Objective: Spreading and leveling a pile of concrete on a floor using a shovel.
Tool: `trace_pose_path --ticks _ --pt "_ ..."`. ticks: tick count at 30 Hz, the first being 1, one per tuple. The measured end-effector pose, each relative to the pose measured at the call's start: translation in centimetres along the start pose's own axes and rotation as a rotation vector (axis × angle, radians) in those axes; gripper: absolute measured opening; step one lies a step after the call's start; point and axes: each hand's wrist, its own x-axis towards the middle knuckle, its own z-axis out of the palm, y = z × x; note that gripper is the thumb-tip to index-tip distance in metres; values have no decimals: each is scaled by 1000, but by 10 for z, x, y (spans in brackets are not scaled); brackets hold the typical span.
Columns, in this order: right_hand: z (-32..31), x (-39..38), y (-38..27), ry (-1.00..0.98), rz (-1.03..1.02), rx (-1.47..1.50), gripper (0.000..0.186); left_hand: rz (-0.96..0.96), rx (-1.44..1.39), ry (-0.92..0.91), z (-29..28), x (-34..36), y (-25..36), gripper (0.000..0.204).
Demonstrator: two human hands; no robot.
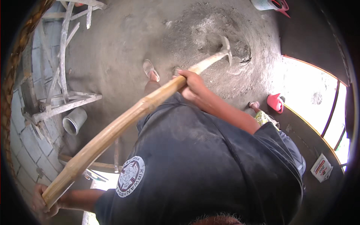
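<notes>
A hoe with a long bamboo handle [138, 108] slants across my body from lower left to upper right. My left hand [45, 202] is closed round the handle's butt end, low at the left. Farther up, my right hand [192, 85] wraps the handle in front of my waist. The hoe's narrow metal head [226, 49], seen nearly edge-on, is over a hollow in a grey powdery heap [210, 26]. Whether its blade touches the heap I cannot tell. My sandalled foot [150, 69] stands on the near left side of the heap.
Wooden trestle framing [65, 52] and a tilted grey bucket [75, 120] are at the left, by a block wall [30, 150]. At the right are another person's foot [254, 105], a red container [275, 103] and a white printed bag [321, 168]. A pail [264, 4] stands at the far right.
</notes>
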Motion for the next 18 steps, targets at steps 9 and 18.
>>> trace_pose_path --ticks 9,18 --pt "-172 238 -97 311 78 -626 18 -343 -110 -166 108 -146 -221 32" --pt "-84 150 58 240 -63 -404 16 -346 22 -132 -6 -148 -93 29"
